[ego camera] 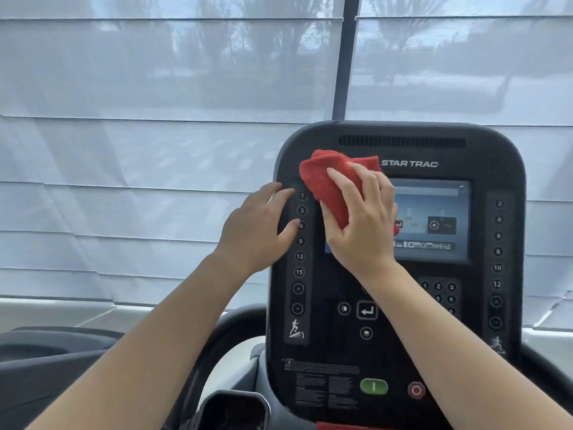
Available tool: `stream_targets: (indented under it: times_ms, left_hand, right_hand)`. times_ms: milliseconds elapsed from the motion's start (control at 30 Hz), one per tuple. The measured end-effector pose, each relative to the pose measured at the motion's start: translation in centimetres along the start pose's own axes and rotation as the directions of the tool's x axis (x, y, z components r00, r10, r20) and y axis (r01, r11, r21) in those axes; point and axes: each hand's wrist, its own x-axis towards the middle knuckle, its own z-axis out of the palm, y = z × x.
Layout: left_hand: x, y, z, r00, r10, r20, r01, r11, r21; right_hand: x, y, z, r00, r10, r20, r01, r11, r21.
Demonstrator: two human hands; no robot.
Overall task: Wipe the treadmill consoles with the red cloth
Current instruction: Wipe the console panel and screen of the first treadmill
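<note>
A black Star Trac treadmill console (400, 342) stands upright in front of me, with a lit screen (434, 218) and number buttons down both sides. My right hand (362, 225) grips a bunched red cloth (328, 178) and presses it on the console's upper left, over the screen's left part. My left hand (257, 231) rests on the console's left edge, fingers spread and nearly straight beside the left button column.
A green start button (373, 386) and a red stop button (416, 390) sit low on the console. A cup holder (232, 411) lies at lower left. A dark handrail (55, 361) runs left. Pale blinds (155, 150) cover the windows behind.
</note>
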Motion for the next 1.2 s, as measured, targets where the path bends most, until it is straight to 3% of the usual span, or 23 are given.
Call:
stream_targets:
  times_ms: [267,367,600,800,1033,1200]
  left_hand:
    - [2.9,-1.2,1.0,1.0,0.008,-0.017,-0.009,1.0,-0.015]
    - [2.7,-1.5,1.8,1.0,0.027,-0.007,-0.027,0.999,-0.035]
    - [2.7,-1.6,2.6,0.998,0.049,-0.044,-0.05,0.999,-0.013]
    - [2.7,-2.0,3.0,0.996,0.061,-0.069,-0.063,0.997,-0.033]
    - [2.7,-1.9,2.6,0.996,0.058,-0.061,-0.058,0.998,0.004]
    - [2.7,-2.2,2.8,0.996,0.06,-0.069,-0.06,0.998,0.001]
  right_hand:
    - [0.1,1.2,2.7,0.994,0.003,0.111,0.024,0.972,-0.234]
    - [-1.3,1.4,2.7,0.996,0.018,0.093,0.005,0.969,-0.245]
    - [4.4,0.3,3.9,0.995,0.079,0.066,-0.06,0.966,-0.253]
    - [0.4,0.4,3.6,0.997,0.047,0.065,-0.03,0.967,-0.252]
    - [6.3,0.3,4.1,0.995,0.072,0.07,-0.056,0.975,-0.216]
    - [3.4,0.3,3.7,0.996,0.047,0.069,-0.03,0.973,-0.23]
